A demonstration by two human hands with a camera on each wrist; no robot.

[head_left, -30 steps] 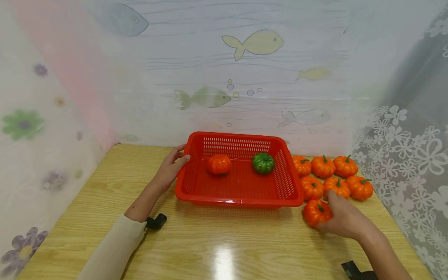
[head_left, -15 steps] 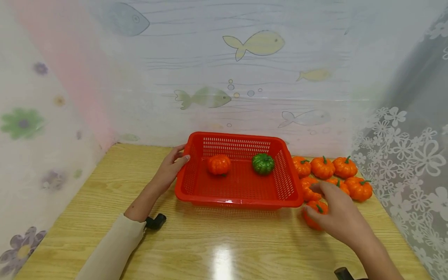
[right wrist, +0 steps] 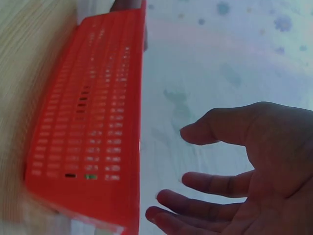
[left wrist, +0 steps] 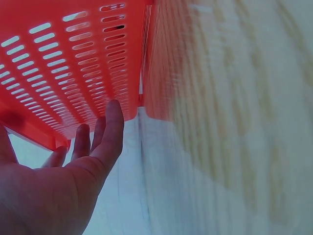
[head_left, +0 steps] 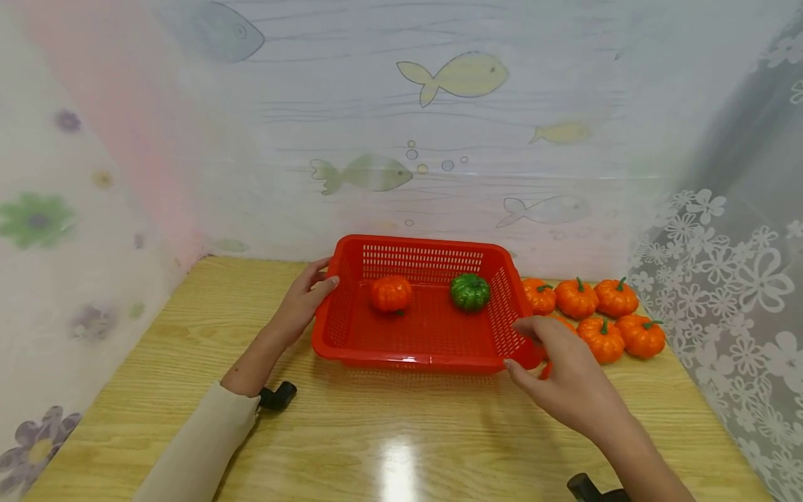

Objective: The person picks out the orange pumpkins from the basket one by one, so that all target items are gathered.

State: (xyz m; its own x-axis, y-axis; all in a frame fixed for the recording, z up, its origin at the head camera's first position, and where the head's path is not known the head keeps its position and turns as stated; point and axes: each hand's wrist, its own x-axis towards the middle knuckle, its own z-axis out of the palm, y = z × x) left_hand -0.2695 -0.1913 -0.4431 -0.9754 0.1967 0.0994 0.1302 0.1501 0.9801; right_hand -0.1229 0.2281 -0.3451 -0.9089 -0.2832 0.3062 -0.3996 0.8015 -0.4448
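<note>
A red plastic basket [head_left: 408,360] with slotted walls stands mid-table, an orange mini pumpkin [head_left: 391,293] and a green mini pumpkin [head_left: 470,291] inside it. My left hand [head_left: 300,305] grips its left rim, thumb on top. In the left wrist view, that hand's fingers [left wrist: 113,125] reach up along the outer wall. My right hand [head_left: 567,376] hovers by the front right corner, overlapping the rim in the head view. Seen from the right wrist, its thumb and fingers are spread, holding nothing, apart from the basket wall [right wrist: 83,122].
Several orange pumpkins [head_left: 601,339] sit in rows on the wooden table [head_left: 351,446], right of the basket; my right hand hides some. A fish-patterned curtain [head_left: 452,139] hangs behind the table. Black wrist mounts [head_left: 279,396] stick out from both forearms.
My right hand has moved left and slightly up, from the nearest orange pumpkin on the table to the basket's right rim. My left hand and the basket stay put.
</note>
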